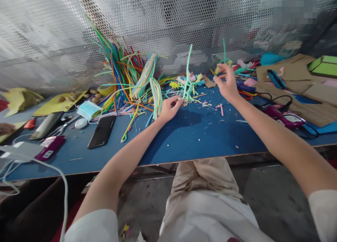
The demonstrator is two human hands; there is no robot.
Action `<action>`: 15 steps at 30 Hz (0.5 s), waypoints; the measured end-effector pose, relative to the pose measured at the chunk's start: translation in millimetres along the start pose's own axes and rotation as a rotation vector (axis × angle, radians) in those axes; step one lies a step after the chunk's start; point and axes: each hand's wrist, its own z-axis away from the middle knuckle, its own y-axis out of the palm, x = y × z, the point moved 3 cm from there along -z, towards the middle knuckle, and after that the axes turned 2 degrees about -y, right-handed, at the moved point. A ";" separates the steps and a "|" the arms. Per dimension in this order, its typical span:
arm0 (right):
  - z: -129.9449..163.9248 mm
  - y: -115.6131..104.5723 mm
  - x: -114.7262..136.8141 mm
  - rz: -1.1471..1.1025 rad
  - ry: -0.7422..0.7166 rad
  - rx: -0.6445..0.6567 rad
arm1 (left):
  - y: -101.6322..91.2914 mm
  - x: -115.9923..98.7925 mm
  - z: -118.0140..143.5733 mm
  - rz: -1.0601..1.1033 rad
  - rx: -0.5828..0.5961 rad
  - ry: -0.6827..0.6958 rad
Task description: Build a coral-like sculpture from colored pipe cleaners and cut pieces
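My left hand (pixel 170 108) rests on the blue table (pixel 195 136) and pinches the base of a teal pipe-cleaner figure (pixel 187 77) that stands upright with short branches. Raised over the far part of the table, my right hand (pixel 226 84) has its fingers curled, the fingertips pinching a small yellow pipe-cleaner piece (pixel 213 72). Small fuzzy cut pieces in pink, yellow and teal (pixel 189 81) lie around the figure's base. A big loose bundle of coloured pipe cleaners (pixel 123 70) leans against the mesh wall to the left.
A black phone (pixel 102 131), a face mask (pixel 88 110), scissors (pixel 61 128) and a magenta device (pixel 50 147) lie at the left. A glue gun with cable (pixel 283 117), cardboard sheets (pixel 297 80) and green boxes (pixel 325 66) are at the right. Perforated metal mesh (pixel 168 24) closes the back.
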 end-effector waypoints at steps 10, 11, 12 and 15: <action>36.7 41.8 73.0 -0.119 -0.010 0.532 | 6.3 -8.1 0.7 -0.165 0.078 0.123; 39.6 45.6 76.7 -0.164 0.015 0.543 | 6.7 -9.3 0.5 -0.175 0.100 0.133; 42.1 48.4 80.0 -0.201 0.035 0.545 | 7.0 -10.4 0.4 -0.182 0.122 0.142; 46.2 51.7 87.5 -0.261 0.068 0.519 | 7.1 -12.9 0.3 -0.193 0.172 0.156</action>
